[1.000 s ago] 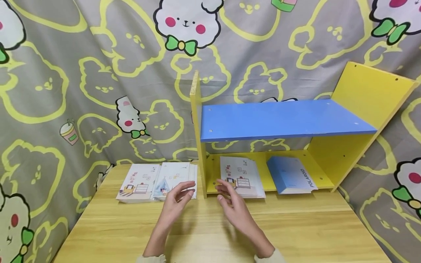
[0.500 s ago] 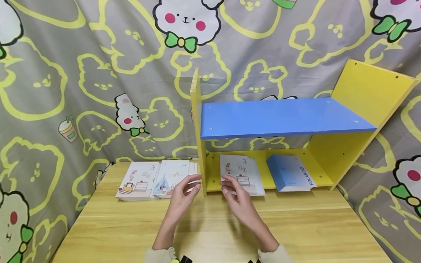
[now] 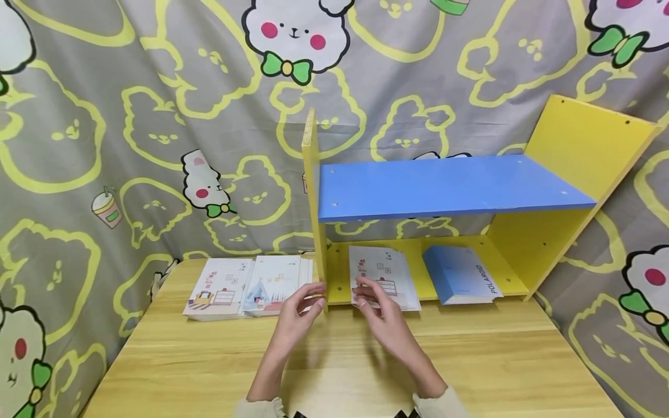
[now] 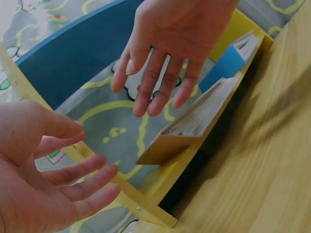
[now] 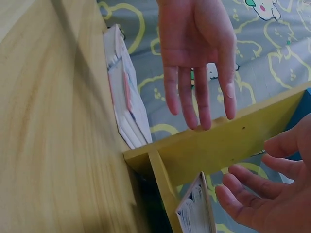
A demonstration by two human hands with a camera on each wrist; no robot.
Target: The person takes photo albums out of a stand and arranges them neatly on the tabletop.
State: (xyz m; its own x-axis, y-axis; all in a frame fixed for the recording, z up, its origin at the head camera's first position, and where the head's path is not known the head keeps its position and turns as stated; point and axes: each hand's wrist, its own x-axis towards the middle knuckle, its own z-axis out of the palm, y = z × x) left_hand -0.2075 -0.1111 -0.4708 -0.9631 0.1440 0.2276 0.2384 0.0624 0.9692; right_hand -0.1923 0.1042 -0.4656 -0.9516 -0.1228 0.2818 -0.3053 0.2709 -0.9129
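Note:
My left hand (image 3: 299,316) hovers in front of the shelf's left side panel (image 3: 315,232), fingers relaxed and holding nothing. Facing it, palm inward, my right hand (image 3: 384,313) is held over the front of a white book (image 3: 384,270) with a room drawing on its cover; its fingers are loosely bent and empty. That book lies on the yellow bottom board of the shelf, beside a blue book (image 3: 462,276) marked POLAROID. Both wrist views show the two palms apart, with nothing between them.
Left of the shelf, two white illustrated stacks lie side by side on the wooden table (image 3: 209,360): one with an armchair picture (image 3: 222,287), one with a tent picture (image 3: 273,284). A blue board (image 3: 449,183) spans the shelf above the books. A patterned curtain (image 3: 157,116) hangs behind.
Both hands have drifted to the right, the left one further, away from the tent-picture stack toward the side panel. The books and shelf have not moved.

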